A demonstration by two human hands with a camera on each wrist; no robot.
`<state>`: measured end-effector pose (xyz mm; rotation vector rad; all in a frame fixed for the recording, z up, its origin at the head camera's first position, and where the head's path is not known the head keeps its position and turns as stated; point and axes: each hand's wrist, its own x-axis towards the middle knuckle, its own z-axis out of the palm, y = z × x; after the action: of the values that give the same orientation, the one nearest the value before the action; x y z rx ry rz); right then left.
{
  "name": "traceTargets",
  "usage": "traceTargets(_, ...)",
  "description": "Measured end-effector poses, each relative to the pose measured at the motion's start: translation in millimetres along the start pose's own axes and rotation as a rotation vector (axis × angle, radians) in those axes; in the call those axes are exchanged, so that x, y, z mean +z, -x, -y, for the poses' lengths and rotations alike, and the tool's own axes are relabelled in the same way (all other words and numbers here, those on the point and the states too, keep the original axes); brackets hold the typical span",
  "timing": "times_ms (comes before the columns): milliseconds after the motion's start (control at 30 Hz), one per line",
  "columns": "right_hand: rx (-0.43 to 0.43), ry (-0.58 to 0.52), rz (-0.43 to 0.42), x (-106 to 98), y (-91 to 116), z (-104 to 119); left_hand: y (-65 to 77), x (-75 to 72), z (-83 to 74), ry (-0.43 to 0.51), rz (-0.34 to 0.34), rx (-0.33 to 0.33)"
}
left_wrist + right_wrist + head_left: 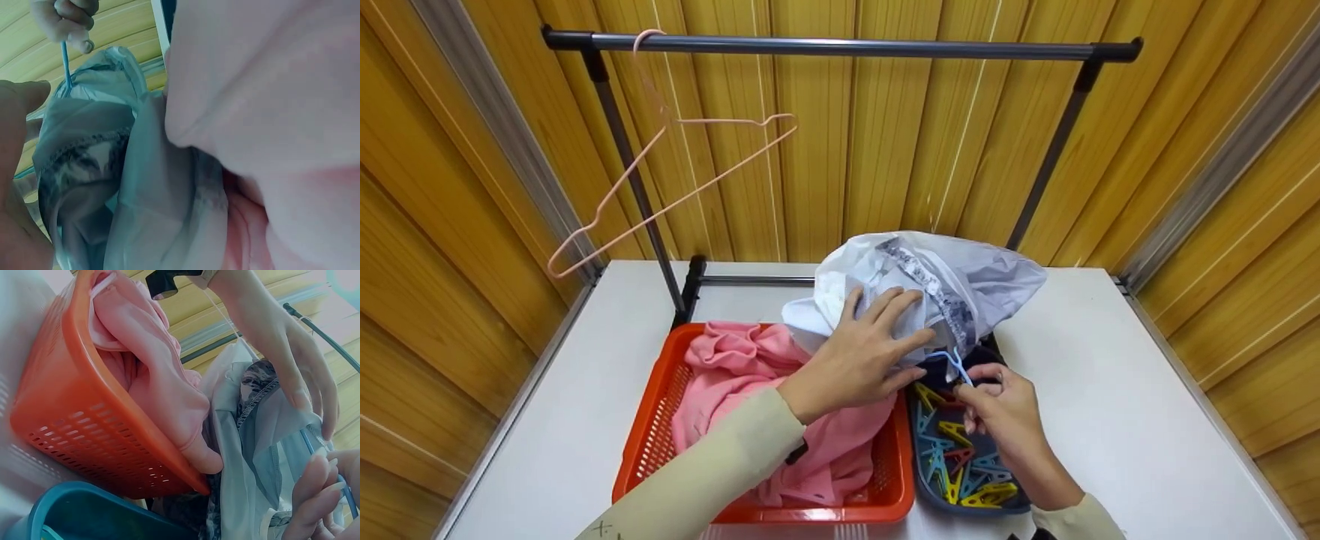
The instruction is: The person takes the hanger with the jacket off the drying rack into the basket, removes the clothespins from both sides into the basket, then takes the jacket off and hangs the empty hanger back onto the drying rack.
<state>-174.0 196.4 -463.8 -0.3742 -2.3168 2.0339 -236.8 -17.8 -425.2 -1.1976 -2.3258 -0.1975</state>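
A light blue hanger [956,363] shows only its hook and neck at the opening of a white garment [997,281] with a dark patterned trim; the rest is hidden in the cloth. My right hand [1003,405] pinches the hook between thumb and fingers. Fingers spread, my left hand [861,356] rests on the garment near its opening. In the right wrist view, the left fingers [298,391] lie against the cloth just above the hook. The garment bulges over the back of the basket and the clothespin bin.
Pink cloth [840,450] fills a red basket [660,375]. Right beside it stands a dark blue bin [971,510] with several coloured clothespins [952,431]. A pink hanger [607,232] hangs at the left of the black rack's rail [847,46], behind the basket.
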Motion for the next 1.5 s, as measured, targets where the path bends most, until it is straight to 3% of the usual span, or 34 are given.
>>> traceTargets(167, -0.009, -0.005, 0.002, 0.7, -0.1, -0.2, -4.4, 3.0, -4.0, 0.012, 0.015, -0.010)
traceTargets(533, -0.011, -0.007, -0.009, 0.9, -0.9, -0.8, -6.4, 4.2, -4.9, -0.009, 0.033, -0.095)
traceTargets(1100, -0.006, -0.018, -0.022, -3.3, -2.2, -1.8, 1.8, 1.3, 4.0, -0.038, -0.003, -0.100)
traceTargets(1500, -0.032, -0.081, -0.041, -7.0, -0.6, 0.0, 6.5, 0.2, 7.3, -0.083, 0.016, -0.153)
